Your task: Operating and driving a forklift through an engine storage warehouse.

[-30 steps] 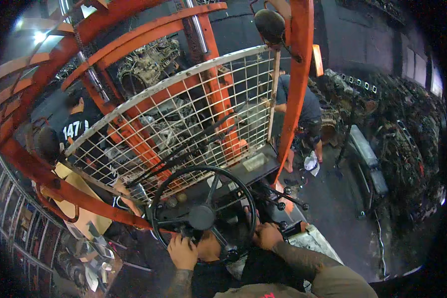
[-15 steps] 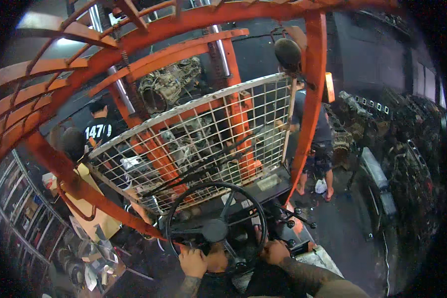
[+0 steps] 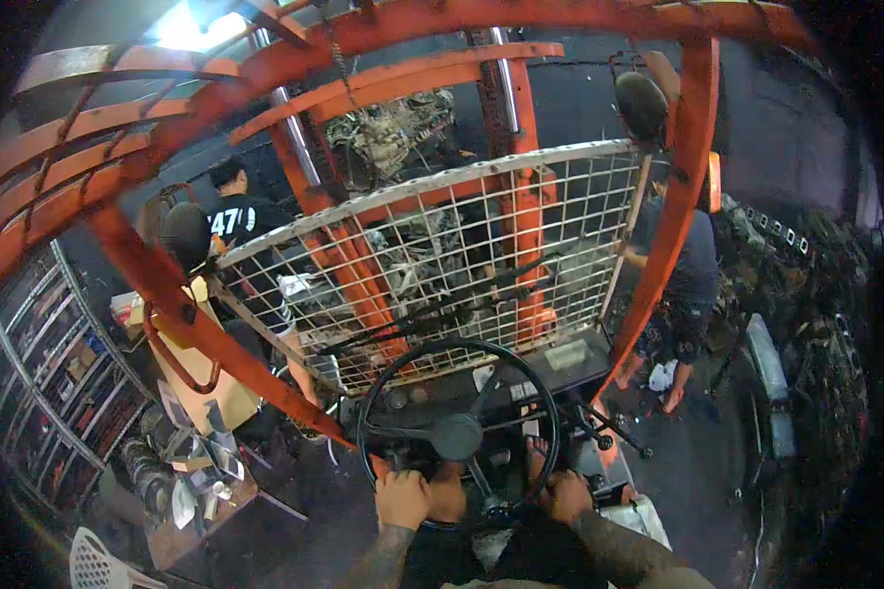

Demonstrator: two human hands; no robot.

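In front of me is a black steering wheel [image 3: 464, 438] with a round hub. My left hand [image 3: 403, 499] is closed at the lower left of its rim, fingers curled over. At the lower right, my right hand [image 3: 566, 495] is curled against the rim, its fingertips partly hidden. Black-knobbed levers [image 3: 614, 432] stand just right of the wheel. Beyond the dashboard rises a pale wire mesh guard [image 3: 442, 265], behind it an orange forklift mast [image 3: 526, 226]. A greasy engine or gearbox [image 3: 391, 133] shows between the mast rails.
Orange overhead bars and posts [image 3: 673, 206] frame me. A person in a dark numbered shirt [image 3: 238, 211] stands front left; another person [image 3: 673, 265] bends at the right. Metal shelving [image 3: 59, 363], a cluttered small table [image 3: 201, 520] and a white chair [image 3: 98, 564] are left. Engine parts [image 3: 810, 294] pile up right.
My view has turned left, so the scene sits further right in the picture and the white chair has come in. Both hands keep their places at the wheel.
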